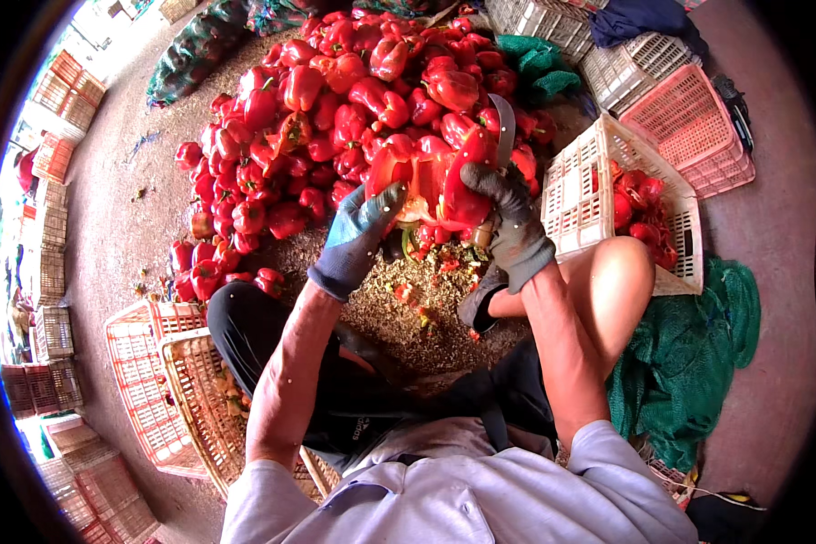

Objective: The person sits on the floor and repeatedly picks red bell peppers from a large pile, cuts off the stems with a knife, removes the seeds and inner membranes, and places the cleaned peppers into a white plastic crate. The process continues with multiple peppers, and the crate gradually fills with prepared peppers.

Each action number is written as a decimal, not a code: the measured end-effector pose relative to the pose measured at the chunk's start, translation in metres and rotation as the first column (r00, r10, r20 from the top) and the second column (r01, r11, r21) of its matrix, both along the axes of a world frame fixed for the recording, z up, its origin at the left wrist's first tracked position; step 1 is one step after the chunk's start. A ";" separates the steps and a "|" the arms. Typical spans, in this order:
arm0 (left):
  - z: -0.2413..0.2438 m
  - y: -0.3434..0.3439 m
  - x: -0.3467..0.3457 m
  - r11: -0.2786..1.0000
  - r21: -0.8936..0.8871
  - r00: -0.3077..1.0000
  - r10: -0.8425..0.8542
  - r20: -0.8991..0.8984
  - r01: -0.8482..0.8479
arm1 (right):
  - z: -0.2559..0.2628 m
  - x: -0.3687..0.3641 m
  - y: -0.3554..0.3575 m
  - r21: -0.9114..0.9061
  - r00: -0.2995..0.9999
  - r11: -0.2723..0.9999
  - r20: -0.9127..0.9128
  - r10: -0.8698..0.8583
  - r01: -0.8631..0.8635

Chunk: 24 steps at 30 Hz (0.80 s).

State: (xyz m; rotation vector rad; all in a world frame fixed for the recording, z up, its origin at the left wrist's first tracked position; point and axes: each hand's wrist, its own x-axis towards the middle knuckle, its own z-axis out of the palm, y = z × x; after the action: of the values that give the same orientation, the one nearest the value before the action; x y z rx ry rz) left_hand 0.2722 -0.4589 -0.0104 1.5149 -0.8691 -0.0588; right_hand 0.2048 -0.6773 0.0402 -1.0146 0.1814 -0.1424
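Between my gloved hands a red bell pepper is split wide, its pale inner walls showing. My left hand grips its left part, thumb on the inside. My right hand presses its thumb on the right part and also holds a knife, whose curved blade points up past the fingers; the handle is mostly hidden. Behind the hands lies a large heap of whole red bell peppers. Seeds and pepper scraps cover the ground below, between my legs.
At right a white plastic crate holds opened red peppers, with green netting beside it and a pink crate behind. At left stand more crates, one with orange-brown scraps. A filled mesh sack lies at the upper left.
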 end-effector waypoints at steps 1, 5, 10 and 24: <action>0.002 -0.002 0.002 0.997 -0.073 0.989 -0.032 -0.144 0.022 | -0.001 0.001 -0.005 -0.029 1.000 0.999 -0.006 0.030 -0.030; -0.005 0.000 0.005 0.967 -0.256 0.815 -0.144 -0.561 -0.005 | 0.000 -0.005 0.012 -0.163 0.998 0.986 -0.050 -0.023 0.015; 0.005 -0.031 -0.029 0.875 -0.472 0.230 -0.440 -0.868 -0.106 | -0.012 -0.001 0.019 -0.564 0.986 0.813 0.148 -0.072 0.144; -0.016 -0.031 0.003 0.972 0.134 0.773 0.233 -0.590 -0.191 | 0.002 -0.007 0.007 -0.605 0.950 0.738 0.266 -0.165 0.298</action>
State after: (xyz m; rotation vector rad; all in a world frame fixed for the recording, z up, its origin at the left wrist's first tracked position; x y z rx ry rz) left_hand 0.2751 -0.4896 -0.0262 1.5142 -0.1763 -0.3903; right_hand 0.1981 -0.6698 0.0425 -1.6574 0.0751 -0.5659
